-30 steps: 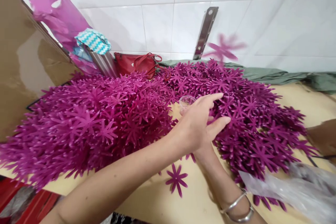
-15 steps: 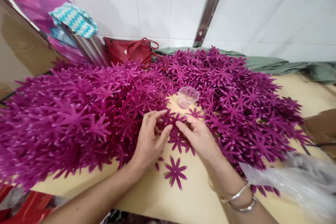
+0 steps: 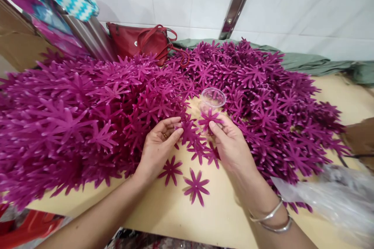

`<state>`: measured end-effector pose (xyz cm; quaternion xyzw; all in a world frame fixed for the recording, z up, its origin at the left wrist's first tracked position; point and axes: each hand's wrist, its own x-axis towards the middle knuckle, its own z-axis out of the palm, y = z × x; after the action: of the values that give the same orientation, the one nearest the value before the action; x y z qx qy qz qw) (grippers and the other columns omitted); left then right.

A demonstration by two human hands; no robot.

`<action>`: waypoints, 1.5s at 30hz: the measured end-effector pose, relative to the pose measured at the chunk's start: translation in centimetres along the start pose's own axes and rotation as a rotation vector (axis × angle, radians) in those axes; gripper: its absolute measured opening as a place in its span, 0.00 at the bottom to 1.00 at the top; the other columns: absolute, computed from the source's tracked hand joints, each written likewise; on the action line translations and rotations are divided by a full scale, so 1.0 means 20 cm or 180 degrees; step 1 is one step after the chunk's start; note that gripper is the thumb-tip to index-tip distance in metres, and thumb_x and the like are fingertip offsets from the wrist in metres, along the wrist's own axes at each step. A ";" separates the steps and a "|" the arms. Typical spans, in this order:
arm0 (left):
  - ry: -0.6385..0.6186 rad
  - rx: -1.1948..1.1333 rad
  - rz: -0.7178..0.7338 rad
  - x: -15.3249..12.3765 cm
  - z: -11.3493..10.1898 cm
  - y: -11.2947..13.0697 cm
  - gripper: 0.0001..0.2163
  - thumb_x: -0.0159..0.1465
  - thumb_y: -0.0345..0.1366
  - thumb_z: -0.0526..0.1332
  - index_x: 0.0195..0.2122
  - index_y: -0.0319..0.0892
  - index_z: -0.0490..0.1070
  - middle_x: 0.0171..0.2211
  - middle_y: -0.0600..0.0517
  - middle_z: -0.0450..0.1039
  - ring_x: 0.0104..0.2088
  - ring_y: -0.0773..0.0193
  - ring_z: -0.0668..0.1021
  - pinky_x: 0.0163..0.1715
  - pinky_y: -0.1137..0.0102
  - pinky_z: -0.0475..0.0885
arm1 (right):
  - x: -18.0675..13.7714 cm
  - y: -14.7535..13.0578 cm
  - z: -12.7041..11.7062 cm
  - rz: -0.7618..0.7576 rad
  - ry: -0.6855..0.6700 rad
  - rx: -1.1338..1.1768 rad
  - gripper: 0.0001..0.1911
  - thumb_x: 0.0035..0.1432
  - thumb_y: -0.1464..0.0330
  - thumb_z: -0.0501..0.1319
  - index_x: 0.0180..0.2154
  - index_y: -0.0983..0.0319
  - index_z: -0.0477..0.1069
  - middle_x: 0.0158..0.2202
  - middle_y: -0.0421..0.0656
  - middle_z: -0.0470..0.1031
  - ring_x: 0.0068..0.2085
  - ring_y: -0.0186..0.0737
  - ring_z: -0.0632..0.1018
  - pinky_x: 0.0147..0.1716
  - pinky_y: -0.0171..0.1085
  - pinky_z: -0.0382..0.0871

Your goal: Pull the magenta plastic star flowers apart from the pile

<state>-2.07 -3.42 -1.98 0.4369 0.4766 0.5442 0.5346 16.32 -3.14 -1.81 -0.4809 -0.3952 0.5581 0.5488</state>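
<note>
Between the thumb and fingers of my right hand is one flat purple artificial flower with narrow petals, lifted above the table. My left hand is closed in a pinch on the edge of purple flower pieces; whether it is one or a small stack, I cannot tell. Just below the hands, several loose flowers overlap on the tabletop. Two single flowers lie nearer me, one on the left and one on the right. A clear plastic cup stands beyond my right hand.
Large heaps of purple flowers rise on the left and right of the yellowish table. Behind them are a red handbag, a metal post and green cloth. Clear plastic bags lie at right.
My hands have moved apart, the right one drawing a single flower up and away from the left. The camera view has shifted slightly, and the loose flower at left is now uncovered.
</note>
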 end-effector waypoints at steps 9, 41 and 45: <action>-0.0066 0.0205 0.0236 0.01 -0.03 -0.04 0.07 0.66 0.39 0.68 0.42 0.45 0.83 0.51 0.49 0.81 0.54 0.60 0.79 0.60 0.65 0.71 | -0.02 -0.01 0.01 -0.0015 -0.0119 -0.0261 0.15 0.59 0.59 0.71 0.46 0.58 0.78 0.28 0.38 0.81 0.27 0.36 0.78 0.31 0.36 0.74; 0.0221 -0.0931 -0.0230 0.02 0.01 0.01 0.14 0.58 0.36 0.75 0.44 0.44 0.78 0.39 0.54 0.84 0.36 0.68 0.83 0.42 0.73 0.78 | -0.04 -0.05 0.01 -0.0745 -0.0277 -0.1327 0.08 0.67 0.62 0.63 0.39 0.58 0.78 0.50 0.46 0.80 0.53 0.47 0.79 0.57 0.47 0.71; 0.0261 -0.0889 -0.0108 0.02 0.01 0.00 0.14 0.61 0.38 0.73 0.47 0.45 0.77 0.42 0.53 0.84 0.38 0.66 0.83 0.46 0.70 0.78 | -0.05 -0.06 0.00 -0.1052 -0.0631 -0.1840 0.15 0.69 0.60 0.61 0.30 0.58 0.76 0.54 0.48 0.77 0.59 0.50 0.75 0.63 0.52 0.65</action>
<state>-1.91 -3.02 -2.06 0.3276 0.4250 0.6135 0.5794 16.54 -3.95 -0.52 -0.4893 -0.6608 0.3707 0.4318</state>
